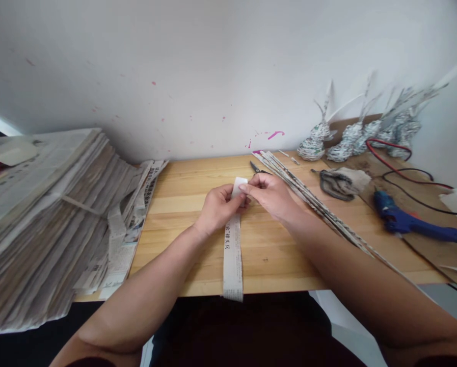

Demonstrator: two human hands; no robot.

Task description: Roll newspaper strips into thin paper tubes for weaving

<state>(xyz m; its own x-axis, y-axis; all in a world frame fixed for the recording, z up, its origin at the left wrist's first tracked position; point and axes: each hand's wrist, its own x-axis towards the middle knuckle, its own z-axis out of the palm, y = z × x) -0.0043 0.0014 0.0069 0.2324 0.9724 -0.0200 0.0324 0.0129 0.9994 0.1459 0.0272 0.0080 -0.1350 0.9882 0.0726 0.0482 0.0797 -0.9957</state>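
Note:
A long newspaper strip (233,255) runs from my hands toward me, and its near end hangs over the table's front edge. My left hand (221,204) is closed on the strip near its far end, thumb on top. From the other side my right hand (268,192) pinches the same end, its thumb against the white tip. Some fingertips are hidden behind the paper. Just beyond my right hand lies a dark pointed blade (254,167), its other end covered by the hand. Thin rolled newspaper sticks (308,196) lie diagonally beside and partly behind my right forearm.
A tall stack of newspapers (52,204) stands at left, with cut strips (136,209) beside it. At right are a blue glue gun (415,221), a crumpled cloth (341,183), red and black cables (391,173) and cardboard (430,204). Several woven newspaper forms (348,140) stand by the wall.

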